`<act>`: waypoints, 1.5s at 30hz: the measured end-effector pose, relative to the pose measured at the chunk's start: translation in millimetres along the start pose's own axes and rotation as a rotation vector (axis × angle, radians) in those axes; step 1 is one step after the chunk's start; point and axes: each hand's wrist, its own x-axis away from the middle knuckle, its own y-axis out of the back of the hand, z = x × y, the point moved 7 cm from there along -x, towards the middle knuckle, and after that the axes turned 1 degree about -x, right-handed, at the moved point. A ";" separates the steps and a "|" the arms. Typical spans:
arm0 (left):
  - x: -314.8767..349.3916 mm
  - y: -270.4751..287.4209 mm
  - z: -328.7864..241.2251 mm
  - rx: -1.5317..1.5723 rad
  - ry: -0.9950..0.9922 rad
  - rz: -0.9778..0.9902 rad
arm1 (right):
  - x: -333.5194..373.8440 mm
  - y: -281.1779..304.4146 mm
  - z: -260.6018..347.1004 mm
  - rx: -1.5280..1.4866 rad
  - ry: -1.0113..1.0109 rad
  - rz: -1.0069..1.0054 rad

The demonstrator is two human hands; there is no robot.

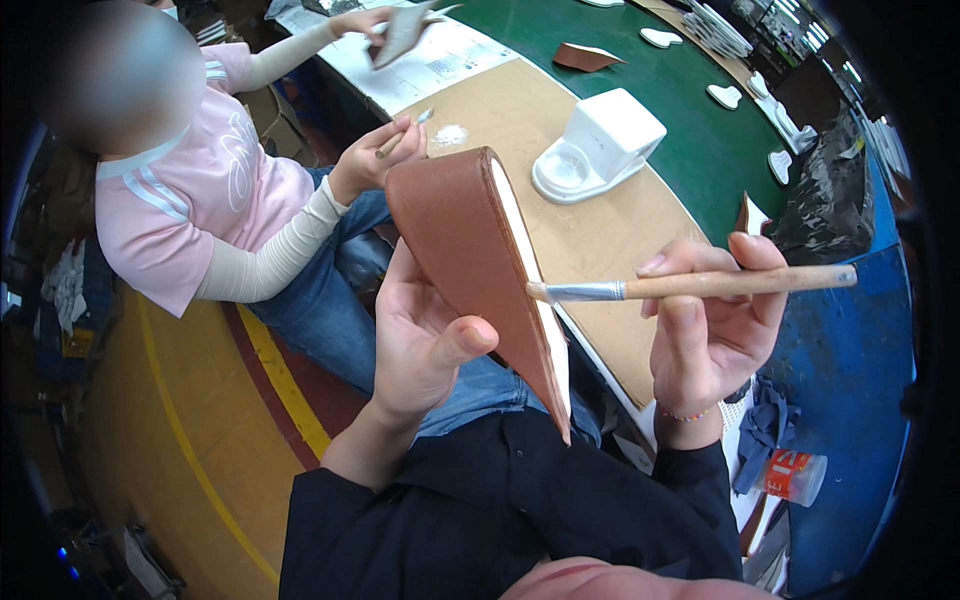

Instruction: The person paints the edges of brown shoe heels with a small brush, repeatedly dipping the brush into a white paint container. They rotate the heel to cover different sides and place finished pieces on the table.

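Note:
A brown leather-covered wedge heel [455, 225] with a white edge along its right side stands raised and tilted in front of me. My left hand [410, 345] grips it from the left, thumb across the leather and the other fingers mostly hidden behind. Between the thumb and fingers of my right hand [705, 330] is a paintbrush [608, 291] with a wooden handle and metal ferrule. Its bristle tip meets the wedge's edge where brown borders white. Beyond them, a white plastic pot [612, 135] with a round well rests on the tan tabletop [520, 100].
At the left sits a co-worker [220, 190] in a pink shirt, holding a small brush and a brown-and-white piece. A green belt [690, 150] carries several white sole shapes and another brown wedge [586, 57]. Lower right lies a clear plastic cup [800, 477] beside blue cloth [765, 425].

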 end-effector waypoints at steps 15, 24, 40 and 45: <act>-4.9 5.2 -10.1 -0.131 -0.116 -0.048 | 8.0 2.6 1.8 0.119 -0.070 -0.041; -5.8 2.8 -13.1 -0.152 -0.153 -0.047 | 10.0 2.0 3.7 -0.020 -0.074 -0.009; -15.7 6.5 -17.5 -0.226 -0.193 -0.039 | 16.2 5.4 10.0 -0.006 -0.118 0.048; -15.0 2.1 -16.2 -0.202 -0.176 -0.029 | 9.6 15.4 2.6 -0.066 -0.096 -0.089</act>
